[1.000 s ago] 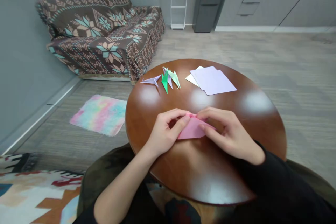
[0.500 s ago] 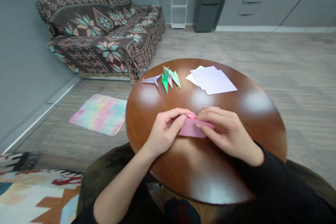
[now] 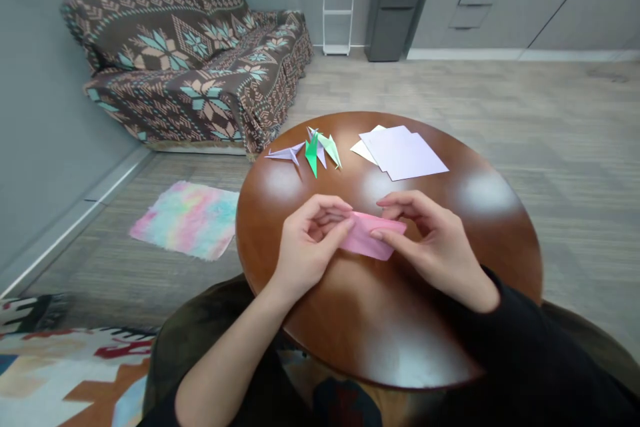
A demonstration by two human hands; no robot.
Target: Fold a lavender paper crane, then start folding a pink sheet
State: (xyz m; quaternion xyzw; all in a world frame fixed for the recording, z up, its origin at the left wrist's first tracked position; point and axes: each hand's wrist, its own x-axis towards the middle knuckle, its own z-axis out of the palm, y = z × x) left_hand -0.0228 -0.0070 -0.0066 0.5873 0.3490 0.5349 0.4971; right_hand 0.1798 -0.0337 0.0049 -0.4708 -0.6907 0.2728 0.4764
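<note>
A folded piece of pink paper (image 3: 371, 237) is held between my two hands over the near half of the round wooden table (image 3: 370, 320). My left hand (image 3: 311, 240) pinches its left end, thumb in front and fingers curled behind. At the other end, my right hand (image 3: 429, 240) has its thumb on the front face and its index finger arched above the top edge. The right hand's remaining fingers are partly hidden behind the paper.
Several folded paper cranes, a green one (image 3: 311, 153) and a purple one (image 3: 287, 154) among them, lie at the table's far left. Purple paper sheets (image 3: 405, 153) overlap a cream sheet (image 3: 364, 149) at the far side. Beyond stand a covered sofa (image 3: 195, 73) and a fluffy rug (image 3: 185, 220).
The pink paper's top fold, open before, now lies flatter. My right fingers have lifted and spread away from the top edge, while the left hand keeps its pinch.
</note>
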